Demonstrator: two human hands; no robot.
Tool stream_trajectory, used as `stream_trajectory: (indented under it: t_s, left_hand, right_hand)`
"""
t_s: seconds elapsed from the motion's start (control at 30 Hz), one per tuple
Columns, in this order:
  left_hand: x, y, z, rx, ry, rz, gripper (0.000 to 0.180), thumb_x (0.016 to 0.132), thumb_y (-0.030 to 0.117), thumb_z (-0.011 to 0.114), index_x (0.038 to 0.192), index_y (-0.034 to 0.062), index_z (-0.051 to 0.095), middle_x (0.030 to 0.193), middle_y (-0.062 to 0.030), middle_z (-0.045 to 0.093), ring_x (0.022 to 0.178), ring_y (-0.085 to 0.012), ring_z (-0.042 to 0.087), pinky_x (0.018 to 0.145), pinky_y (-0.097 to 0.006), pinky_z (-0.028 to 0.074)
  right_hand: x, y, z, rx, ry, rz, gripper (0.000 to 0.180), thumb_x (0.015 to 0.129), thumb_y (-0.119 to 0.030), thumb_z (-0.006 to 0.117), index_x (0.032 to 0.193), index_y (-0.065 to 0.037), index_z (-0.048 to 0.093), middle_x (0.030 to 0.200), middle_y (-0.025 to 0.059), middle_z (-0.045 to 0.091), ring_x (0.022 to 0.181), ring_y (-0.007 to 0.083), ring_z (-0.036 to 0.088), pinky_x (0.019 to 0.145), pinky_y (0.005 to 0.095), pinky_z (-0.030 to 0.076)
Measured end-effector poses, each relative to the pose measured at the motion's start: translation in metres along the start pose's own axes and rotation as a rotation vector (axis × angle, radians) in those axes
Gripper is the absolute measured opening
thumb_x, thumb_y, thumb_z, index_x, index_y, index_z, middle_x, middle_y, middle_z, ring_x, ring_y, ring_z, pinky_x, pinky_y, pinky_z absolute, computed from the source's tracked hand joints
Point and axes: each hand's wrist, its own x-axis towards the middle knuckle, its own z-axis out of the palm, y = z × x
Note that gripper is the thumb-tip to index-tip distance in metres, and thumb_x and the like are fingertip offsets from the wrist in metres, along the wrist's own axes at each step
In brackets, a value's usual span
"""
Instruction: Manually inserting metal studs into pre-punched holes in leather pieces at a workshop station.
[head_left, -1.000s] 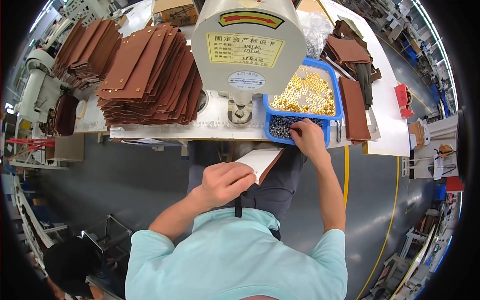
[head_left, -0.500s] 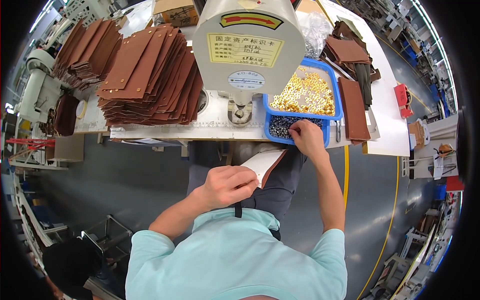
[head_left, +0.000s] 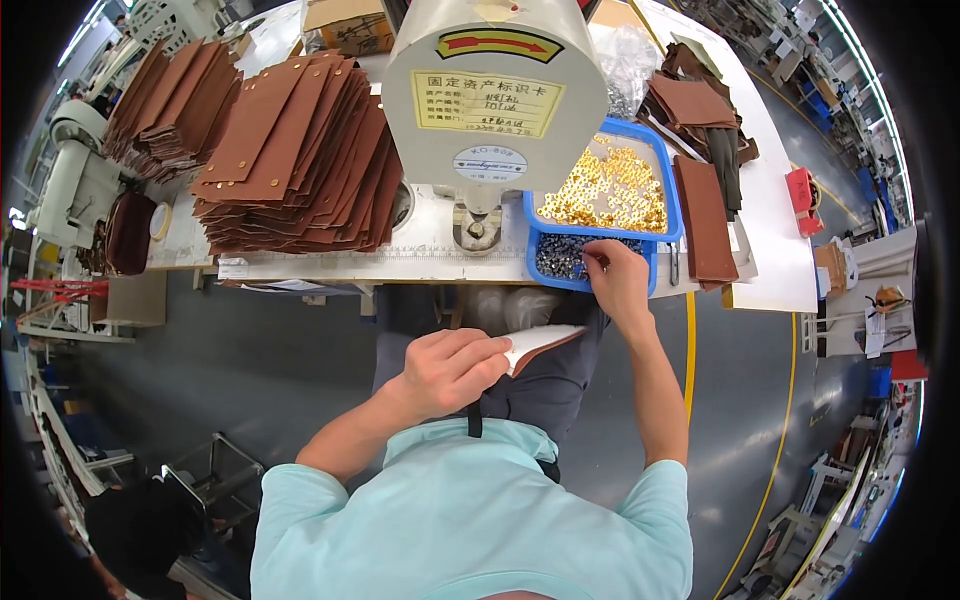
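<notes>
In my left hand (head_left: 452, 370), held above my lap, is a brown leather piece (head_left: 540, 345) with a white face, tilted up. My right hand (head_left: 618, 278) reaches into the lower blue tray (head_left: 563, 256), its fingers pinched together among small dark metal pieces. What those fingertips hold, if anything, is too small to make out. Directly behind this tray, a larger blue tray (head_left: 672, 190) holds many gold-coloured metal fittings (head_left: 605, 190). To the left of the trays stands a grey press machine (head_left: 490, 60), its metal die (head_left: 476, 232) low over the table.
A tall pile of brown leather pieces (head_left: 285, 150) with gold studs sits left of the machine, another stack (head_left: 170, 105) farther left. On the right lie more brown pieces (head_left: 705, 220) and dark straps (head_left: 725, 165). The table's front edge (head_left: 330, 268) runs past my knees.
The leather piece in my left hand has tipped, so its white face shows narrower. My right hand has shifted only slightly within the dark metal pieces.
</notes>
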Motion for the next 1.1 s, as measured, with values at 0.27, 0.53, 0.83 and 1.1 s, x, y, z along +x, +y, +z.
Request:
stream_trajectory:
  t_s: [0.27, 0.53, 0.83, 1.1]
  left_hand:
    - [-0.002, -0.002, 0.010, 0.025, -0.021, 0.035, 0.026, 0.076, 0.011, 0.074, 0.095, 0.0088, 0.057, 0.091, -0.0022, 0.072, 0.066, -0.0148, 0.065, 0.053, -0.026, 0.048]
    - [0.000, 0.000, 0.009, 0.031, -0.061, 0.025, 0.023, 0.078, 0.009, 0.073, 0.095, 0.0091, 0.057, 0.089, -0.0011, 0.071, 0.064, -0.0128, 0.065, 0.052, -0.026, 0.045]
    - [0.003, 0.006, 0.004, -0.054, -0.084, -0.115, 0.024, 0.077, 0.009, 0.078, 0.093, 0.0097, 0.060, 0.084, -0.0006, 0.072, 0.061, -0.0142, 0.066, 0.050, -0.028, 0.048]
    - [0.009, 0.014, 0.001, -0.247, -0.076, -0.313, 0.020, 0.076, 0.007, 0.084, 0.087, 0.0079, 0.067, 0.073, -0.0037, 0.069, 0.058, -0.0199, 0.067, 0.050, -0.032, 0.052]
  right_hand:
    - [-0.056, -0.094, -0.035, 1.230, -0.457, 0.237, 0.011, 0.087, 0.004, 0.076, 0.098, 0.005, 0.073, 0.093, 0.0097, 0.076, 0.087, 0.0142, 0.073, 0.079, 0.0273, 0.060]
    - [-0.056, -0.095, -0.038, 1.297, -0.524, 0.270, 0.008, 0.089, 0.003, 0.074, 0.097, 0.006, 0.073, 0.092, 0.0104, 0.076, 0.087, 0.0167, 0.075, 0.078, 0.0279, 0.061]
    - [-0.053, -0.102, -0.048, 1.073, -0.437, -0.078, 0.021, 0.079, 0.004, 0.082, 0.099, 0.004, 0.074, 0.093, 0.0128, 0.074, 0.088, 0.0194, 0.075, 0.078, 0.0302, 0.063]
    - [-0.062, -0.091, -0.037, 0.998, -0.435, -0.005, 0.034, 0.074, -0.001, 0.089, 0.104, 0.000, 0.073, 0.094, 0.0090, 0.075, 0.090, 0.0177, 0.076, 0.080, 0.0298, 0.062]
